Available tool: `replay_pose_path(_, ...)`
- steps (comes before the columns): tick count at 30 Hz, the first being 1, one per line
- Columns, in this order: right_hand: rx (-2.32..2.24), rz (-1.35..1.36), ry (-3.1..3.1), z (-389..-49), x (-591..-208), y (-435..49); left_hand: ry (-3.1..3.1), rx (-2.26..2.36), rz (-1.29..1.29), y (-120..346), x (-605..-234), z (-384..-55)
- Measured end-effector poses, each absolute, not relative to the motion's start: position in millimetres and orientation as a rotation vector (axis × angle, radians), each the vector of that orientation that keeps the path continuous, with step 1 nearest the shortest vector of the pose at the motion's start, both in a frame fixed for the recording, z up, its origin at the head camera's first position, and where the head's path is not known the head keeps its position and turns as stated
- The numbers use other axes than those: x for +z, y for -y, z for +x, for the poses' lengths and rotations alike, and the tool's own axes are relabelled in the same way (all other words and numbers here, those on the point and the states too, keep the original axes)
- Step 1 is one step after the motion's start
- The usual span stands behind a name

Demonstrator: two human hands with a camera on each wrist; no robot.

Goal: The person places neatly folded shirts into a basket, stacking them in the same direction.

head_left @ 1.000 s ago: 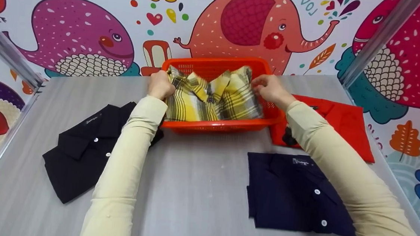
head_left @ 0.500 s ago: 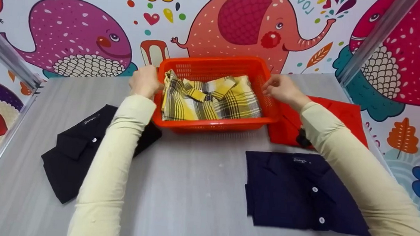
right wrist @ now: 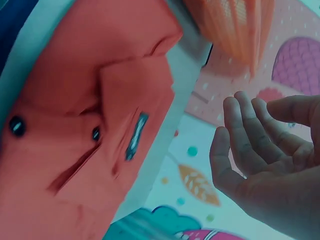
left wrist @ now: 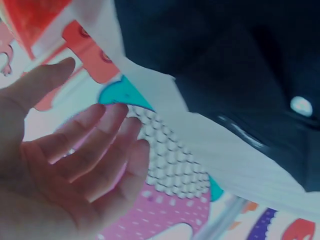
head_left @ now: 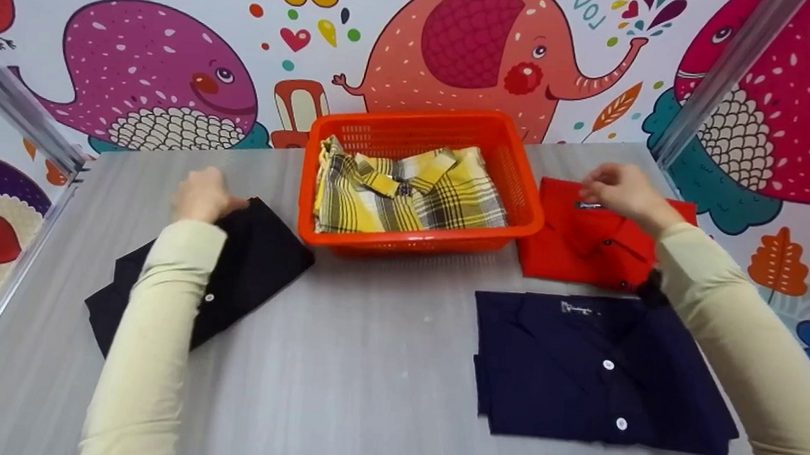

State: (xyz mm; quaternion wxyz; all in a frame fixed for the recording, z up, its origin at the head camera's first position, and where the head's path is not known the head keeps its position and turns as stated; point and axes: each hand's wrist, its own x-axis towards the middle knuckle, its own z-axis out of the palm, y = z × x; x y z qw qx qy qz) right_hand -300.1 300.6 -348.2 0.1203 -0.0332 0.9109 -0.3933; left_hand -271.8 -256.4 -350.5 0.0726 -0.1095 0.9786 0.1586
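Observation:
A folded yellow plaid shirt (head_left: 411, 195) lies collar up inside the orange plastic basket (head_left: 418, 241). My left hand (head_left: 204, 193) hovers above the far edge of a folded black shirt (head_left: 249, 273); the left wrist view shows its fingers loosely bent, holding nothing, apart from the black cloth. Over the folded red shirt (head_left: 571, 233), right of the basket, is my right hand (head_left: 625, 190). Its fingers are relaxed with nothing in them in the right wrist view, beside the red collar and label. Part of the red shirt is hidden behind my right forearm.
A folded navy shirt (head_left: 581, 371) lies nearer me on the right, below the red one. The grey table (head_left: 365, 369) carries everything. Patterned wall panels (head_left: 478, 38) stand behind it, with metal posts (head_left: 720, 86) at the corners.
Both hands have moved away from the basket, the left toward the black shirt and the right over the red one. The plaid shirt has settled lower and flatter in the basket.

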Motion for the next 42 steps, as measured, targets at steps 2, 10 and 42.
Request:
replay_pose_path(2,-1.139,-0.102,-2.678,-298,-350,-313,-2.926,0.459,-0.336,266,-354,-267)
replay_pose_path(10,-1.161,-0.072,-2.643,-285,-358,-362,-2.83,0.5,-0.312,296,-361,-246)
replay_pose_path(42,-1.38,-0.192,-2.341,-199,-413,-436,-2.889,0.457,-0.11,273,-376,-189)
